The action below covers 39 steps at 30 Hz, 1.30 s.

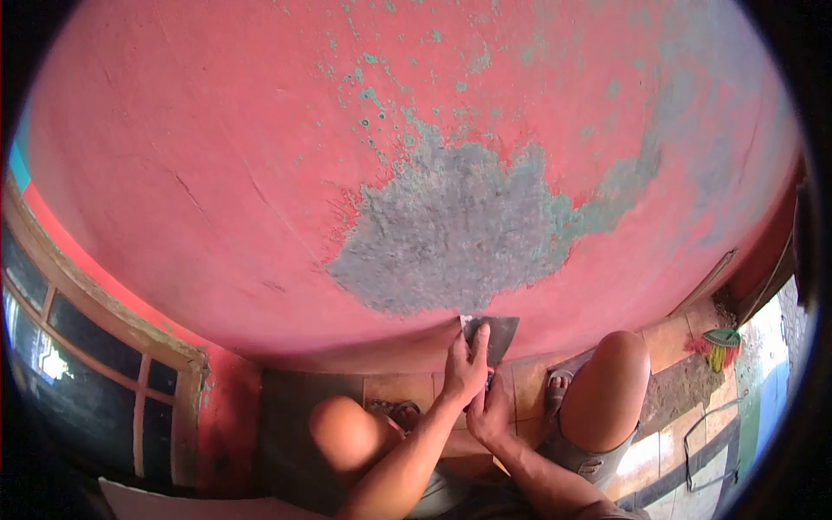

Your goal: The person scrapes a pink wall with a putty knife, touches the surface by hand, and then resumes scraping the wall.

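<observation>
A metal scraper (498,334) is pressed flat against the red painted wall (217,173), at the lower edge of a large grey patch (451,234) where the paint is gone. My left hand (464,368) rests on the blade with fingers pressing near its top left corner. My right hand (490,412) grips the scraper's handle just below. Both hands sit between my bent knees; I am squatting close to the wall.
A window with a wooden frame (104,347) stands at the left. Tiled floor (667,342) runs along the wall base at right, with paint debris (685,386) and a green and red broom (719,342). A white sheet (173,507) lies at lower left.
</observation>
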Available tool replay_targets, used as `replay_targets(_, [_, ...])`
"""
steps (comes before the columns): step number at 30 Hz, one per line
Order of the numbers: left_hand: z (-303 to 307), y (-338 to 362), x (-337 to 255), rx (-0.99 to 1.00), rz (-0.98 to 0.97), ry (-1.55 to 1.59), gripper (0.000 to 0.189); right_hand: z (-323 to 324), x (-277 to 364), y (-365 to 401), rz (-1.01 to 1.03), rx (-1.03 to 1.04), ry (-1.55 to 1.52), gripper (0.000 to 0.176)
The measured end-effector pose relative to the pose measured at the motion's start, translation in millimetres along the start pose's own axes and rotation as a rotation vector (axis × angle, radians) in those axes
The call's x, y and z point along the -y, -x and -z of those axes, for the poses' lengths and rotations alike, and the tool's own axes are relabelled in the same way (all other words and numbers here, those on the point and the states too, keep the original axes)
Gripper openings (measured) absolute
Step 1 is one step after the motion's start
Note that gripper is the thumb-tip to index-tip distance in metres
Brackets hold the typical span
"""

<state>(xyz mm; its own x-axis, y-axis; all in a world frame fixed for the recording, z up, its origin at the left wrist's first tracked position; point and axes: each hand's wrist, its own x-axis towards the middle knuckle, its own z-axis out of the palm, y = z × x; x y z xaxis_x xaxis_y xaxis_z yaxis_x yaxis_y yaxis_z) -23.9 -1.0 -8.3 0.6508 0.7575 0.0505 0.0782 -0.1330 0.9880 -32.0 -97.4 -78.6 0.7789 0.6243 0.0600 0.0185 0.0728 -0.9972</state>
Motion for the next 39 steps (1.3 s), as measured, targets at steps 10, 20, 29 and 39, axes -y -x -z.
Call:
replay_targets(10, [-1.8, -3.3, -7.5, -0.026, 0.019, 0.206, 0.041, 7.8, 33.0, -12.6, 0.154, -0.046, 0.160, 0.028])
replay_targets(20, [-2.4, 1.8, -3.6, -0.014, 0.116, 0.044, 0.042, 4.2, 15.1, -0.5, -0.014, -0.019, 0.093, 0.027])
replay_targets(29, [-2.4, -0.2, -0.6, -0.020, 0.062, 0.023, 0.043, 4.6, 9.6, -2.0, -0.009, -0.050, 0.078, 0.028])
replay_targets(39, [0.5, -6.1, -8.4, 0.025, 0.051, 0.213, 0.042, 10.7, 38.4, -12.8, 0.126, -0.033, 0.229, 0.029])
